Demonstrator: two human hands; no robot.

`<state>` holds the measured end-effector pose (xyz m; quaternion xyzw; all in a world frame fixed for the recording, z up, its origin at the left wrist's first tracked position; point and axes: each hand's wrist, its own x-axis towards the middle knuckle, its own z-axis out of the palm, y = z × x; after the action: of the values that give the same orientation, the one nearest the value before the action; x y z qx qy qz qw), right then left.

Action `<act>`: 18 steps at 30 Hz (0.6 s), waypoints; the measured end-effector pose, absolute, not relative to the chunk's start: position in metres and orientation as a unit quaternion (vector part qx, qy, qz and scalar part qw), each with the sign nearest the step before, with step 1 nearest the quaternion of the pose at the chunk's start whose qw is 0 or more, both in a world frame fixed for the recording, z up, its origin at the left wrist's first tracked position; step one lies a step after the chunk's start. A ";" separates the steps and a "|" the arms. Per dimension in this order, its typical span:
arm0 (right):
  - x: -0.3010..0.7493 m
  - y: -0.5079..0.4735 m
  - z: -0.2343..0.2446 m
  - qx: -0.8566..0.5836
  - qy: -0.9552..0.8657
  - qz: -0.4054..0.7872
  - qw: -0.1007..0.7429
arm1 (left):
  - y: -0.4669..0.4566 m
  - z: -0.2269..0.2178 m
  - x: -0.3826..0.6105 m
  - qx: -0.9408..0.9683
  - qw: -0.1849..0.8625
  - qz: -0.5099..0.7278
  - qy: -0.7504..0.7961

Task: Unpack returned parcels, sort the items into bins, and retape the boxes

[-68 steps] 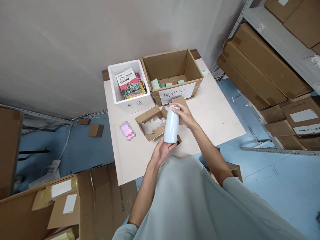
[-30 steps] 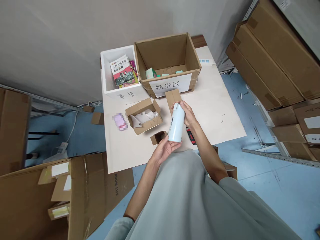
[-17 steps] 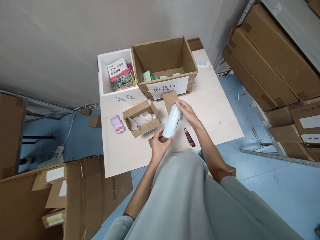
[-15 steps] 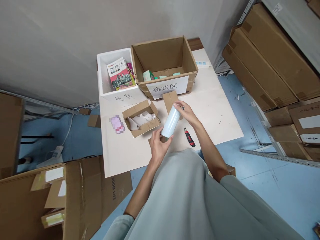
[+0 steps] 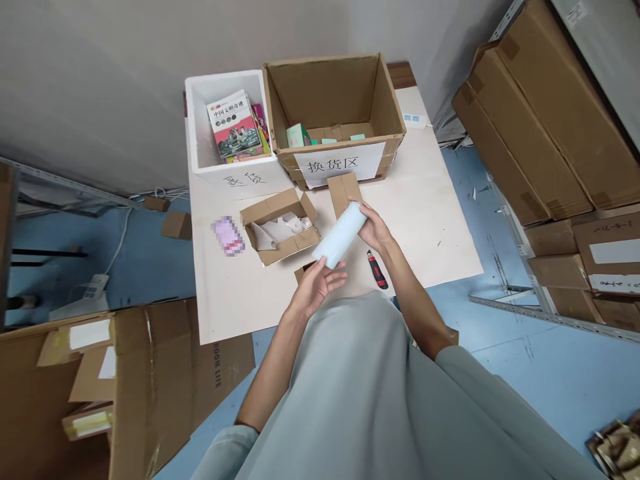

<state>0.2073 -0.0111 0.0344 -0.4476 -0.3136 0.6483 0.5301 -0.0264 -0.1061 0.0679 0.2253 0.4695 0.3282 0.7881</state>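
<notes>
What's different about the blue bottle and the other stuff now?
The bottle was held nearly upright; now it leans, lower end to the left, and its dark writing has turned out of sight. The left hand and right hand both still hold it. The books and big cardboard box stayed put.

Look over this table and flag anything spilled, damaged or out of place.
No spill shows on the table. The pinkish item at left looks odd: coarse pixel blocks hide its detail. The red-and-black cutter lies loose near the front edge. The light-blue bottle is tilted, between the left hand and right hand.
</notes>
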 end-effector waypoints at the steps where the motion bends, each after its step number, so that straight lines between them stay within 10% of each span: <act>1: 0.206 -0.012 0.034 -0.440 -0.309 0.654 0.533 | -0.106 0.068 -0.028 0.199 0.806 0.323 0.455; 18: 0.214 -0.023 0.048 -0.438 -0.403 0.664 0.452 | -0.120 0.051 -0.046 0.270 0.745 0.342 0.505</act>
<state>0.2141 -0.0228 0.0476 -0.4382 -0.4035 0.6641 0.4518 -0.0457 -0.1197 0.0510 0.2696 0.5054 0.3418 0.7450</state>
